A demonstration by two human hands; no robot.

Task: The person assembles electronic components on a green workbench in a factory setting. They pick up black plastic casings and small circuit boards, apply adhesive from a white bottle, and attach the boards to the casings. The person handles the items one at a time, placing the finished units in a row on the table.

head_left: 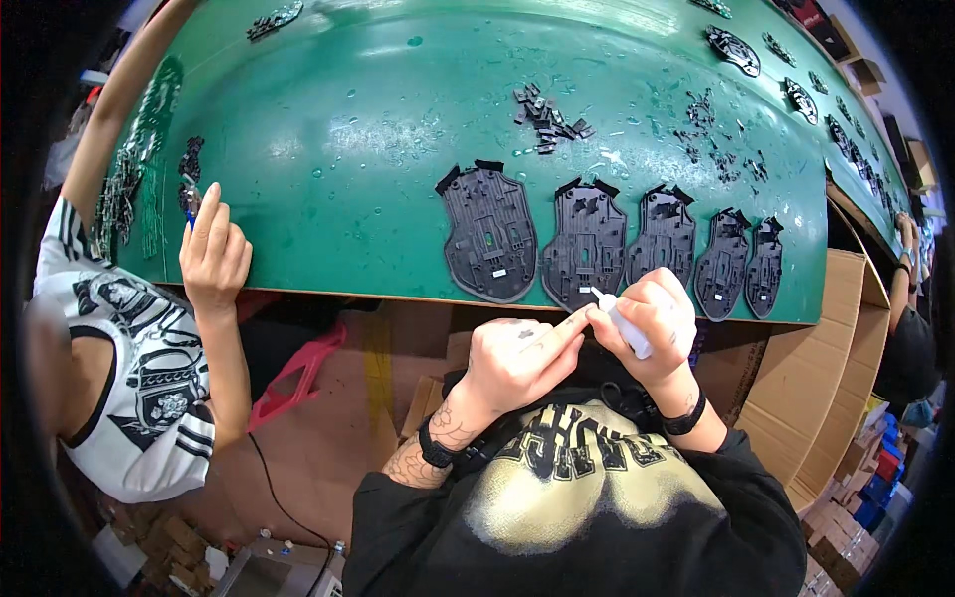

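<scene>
In my right hand is a small white squeeze bottle with a thin nozzle, pointing up and left. My left hand is closed, its index finger reaching toward my right fingertips. Whether its fingers hold anything small is hidden. Both hands are in front of the table's near edge. Just beyond them, several black plastic shells lie in a row, inner sides up, with dark flaps at their far ends. The bottle's nozzle is close to the near end of the second shell from the left.
Small black pieces lie heaped beyond the shells, with more scattered bits to the right. On the left, a co-worker's hand holds a blue-tipped tool by dark parts. An open cardboard box stands by the table's right end.
</scene>
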